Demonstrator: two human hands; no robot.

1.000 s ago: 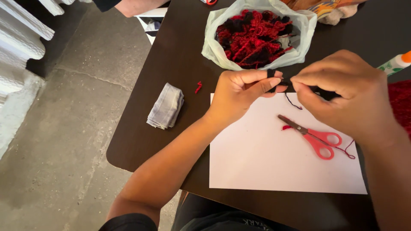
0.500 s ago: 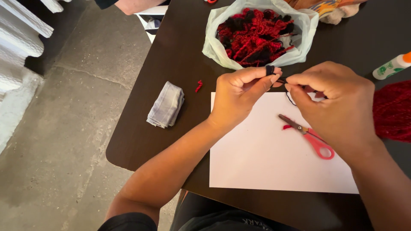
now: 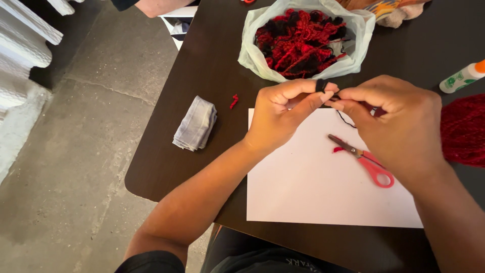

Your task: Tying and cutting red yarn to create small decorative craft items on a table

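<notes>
Black yarn (image 3: 322, 86) is wound on my left hand (image 3: 283, 114) index tip, above white paper's (image 3: 313, 187) top edge. Right hand (image 3: 391, 119) fingers pinched together on the strand. Red scissors (image 3: 365, 161) lie on paper. Yarn bag (image 3: 305, 40) sits beyond paper; folded cloth (image 3: 195, 124) left of it.

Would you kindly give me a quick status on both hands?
Left hand and right hand pinch black yarn above paper. Scissors lie beneath right hand. Nothing in the way.
</notes>
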